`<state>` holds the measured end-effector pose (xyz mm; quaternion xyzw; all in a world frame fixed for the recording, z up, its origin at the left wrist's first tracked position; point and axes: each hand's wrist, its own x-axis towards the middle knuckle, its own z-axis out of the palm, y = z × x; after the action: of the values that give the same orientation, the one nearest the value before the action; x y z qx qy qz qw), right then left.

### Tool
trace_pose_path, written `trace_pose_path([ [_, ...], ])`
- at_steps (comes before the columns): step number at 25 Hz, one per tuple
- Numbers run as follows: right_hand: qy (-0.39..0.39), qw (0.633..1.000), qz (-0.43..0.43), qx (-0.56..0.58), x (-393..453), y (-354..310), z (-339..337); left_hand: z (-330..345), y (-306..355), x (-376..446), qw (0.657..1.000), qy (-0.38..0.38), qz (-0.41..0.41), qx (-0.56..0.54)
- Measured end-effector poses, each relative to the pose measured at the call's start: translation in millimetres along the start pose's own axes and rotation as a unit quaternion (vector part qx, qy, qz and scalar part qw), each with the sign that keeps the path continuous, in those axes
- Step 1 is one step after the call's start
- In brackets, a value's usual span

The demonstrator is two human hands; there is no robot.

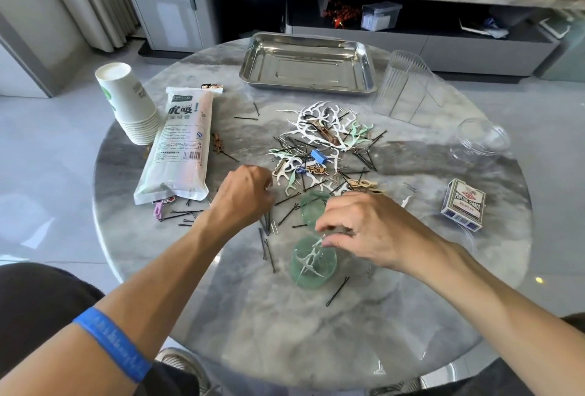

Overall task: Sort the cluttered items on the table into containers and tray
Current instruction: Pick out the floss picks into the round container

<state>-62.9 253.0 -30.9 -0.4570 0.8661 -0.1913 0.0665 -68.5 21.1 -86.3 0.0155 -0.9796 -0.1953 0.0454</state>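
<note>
A tangled pile of white and green floss picks (pixel 319 129), black hairpins, paper clips and small wooden clips lies mid-table. My right hand (pixel 364 227) hovers over a small green-tinted glass container (pixel 313 264), its fingertips pinched on a white floss pick at the container's rim; a few floss picks lie inside. A second greenish glass (pixel 313 208) stands just behind, partly hidden by that hand. My left hand (pixel 243 196) rests curled on the table at the pile's near-left edge, over loose hairpins (pixel 269 250); whether it holds anything is hidden.
An empty steel tray (pixel 308 63) sits at the far side. Clear plastic containers (pixel 405 88) and a clear jar (pixel 482 136) stand right. A stack of paper cups (pixel 126 101) and a straw packet (pixel 180 145) lie left. A playing-card box (pixel 463 204) is at the right.
</note>
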Motion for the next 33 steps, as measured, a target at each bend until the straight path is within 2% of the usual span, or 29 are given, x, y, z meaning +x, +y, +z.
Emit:
trace_pose_path([
  [1, 0.014, 1.0, 0.017, 0.006, 1, 1, 2, -8, 4, 2, 0.999, 0.017, -0.022, -0.045],
  [3, 0.089, 0.99, 0.079, 0.08, 4, 2, 2, -28, 18, 3, 0.985, 0.025, -0.042, -0.167],
  [6, 0.168, 0.922, 0.138, 0.321, 10, 2, -9, -53, 45, -11, 0.923, -0.072, -0.026, -0.378],
  [9, 0.188, 0.854, 0.117, 0.472, 13, -5, -13, -63, 63, -31, 0.885, -0.104, -0.012, -0.454],
  [11, 0.186, 0.849, 0.11, 0.481, 11, -9, -14, -62, 68, -39, 0.876, -0.108, -0.018, -0.469],
  [13, 0.167, 0.883, 0.104, 0.425, 6, -6, -16, -60, 71, -42, 0.876, -0.118, -0.033, -0.466],
  [15, 0.137, 0.912, 0.1, 0.374, 0, -5, -19, -56, 72, -44, 0.891, -0.115, -0.038, -0.437],
  [17, 0.129, 0.925, 0.092, 0.345, -3, -6, -19, -53, 74, -47, 0.91, -0.119, -0.025, -0.397],
  [19, 0.134, 0.93, 0.089, 0.331, -5, -9, -21, -52, 78, -49, 0.91, -0.138, -0.009, -0.392],
  [21, 0.134, 0.905, 0.121, 0.385, -6, -7, -24, -56, 77, -49, 0.907, -0.153, 0.006, -0.392],
  [22, 0.133, 0.88, 0.141, 0.434, -7, -4, -25, -58, 73, -48, 0.92, -0.148, 0.026, -0.363],
  [24, 0.118, 0.842, 0.168, 0.499, -10, 1, -22, -63, 61, -44, 0.962, -0.134, 0.114, -0.209],
  [25, 0.103, 0.841, 0.177, 0.501, -11, 2, -17, -65, 58, -45, 0.969, -0.143, 0.153, -0.13],
  [28, 0.059, 0.87, 0.194, 0.449, -13, 5, 2, -59, 55, -53, 0.961, -0.203, 0.185, -0.025],
  [33, 0.036, 0.931, 0.183, 0.313, -11, 12, 12, -49, 56, -54, 0.958, -0.22, 0.182, 0.015],
])
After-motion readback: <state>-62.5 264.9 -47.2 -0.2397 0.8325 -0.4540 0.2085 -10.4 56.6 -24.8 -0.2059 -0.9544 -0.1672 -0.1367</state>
